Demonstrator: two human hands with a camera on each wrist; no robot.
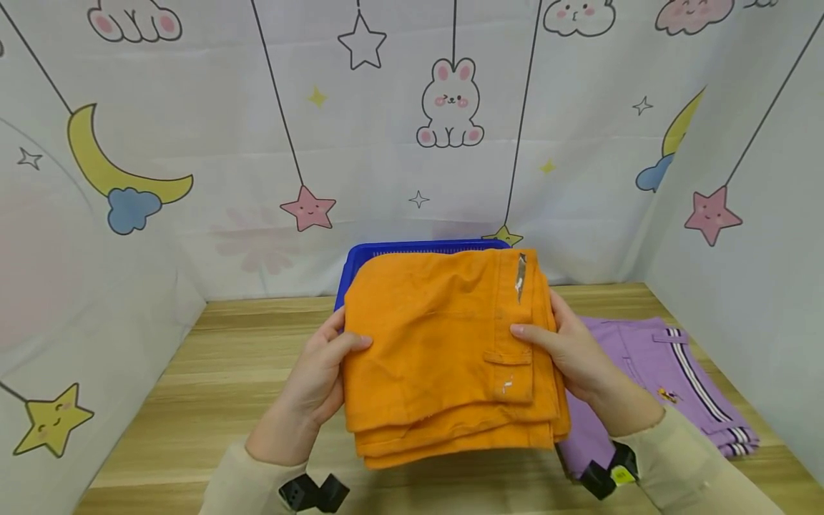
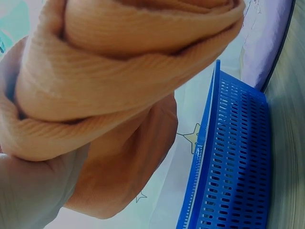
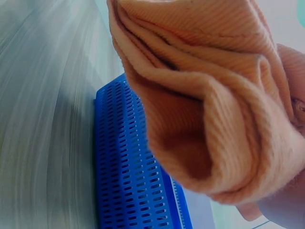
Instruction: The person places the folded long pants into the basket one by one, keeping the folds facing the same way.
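Note:
A folded orange garment point(image 1: 444, 343), several layers thick, is held up off the table between both hands. My left hand point(image 1: 317, 368) grips its left edge, thumb on top and the other fingers mostly hidden behind. On the opposite edge my right hand point(image 1: 576, 354) holds it the same way, near a stitched strip and a small shiny mark. Up close, the wrist views show ribbed orange cloth point(image 2: 114, 71) with its rolled layers, and an open fold point(image 3: 186, 129) on the right side. Behind the garment stands a blue basket point(image 1: 350, 268), largely covered by it in the head view.
A folded purple garment point(image 1: 644, 350) with a striped band lies on the right of the wooden table point(image 1: 212, 372), partly behind my right arm. In the wrist views the blue basket's slotted wall point(image 2: 238, 152) is visible. A printed white curtain point(image 1: 386, 164) encloses the back and sides.

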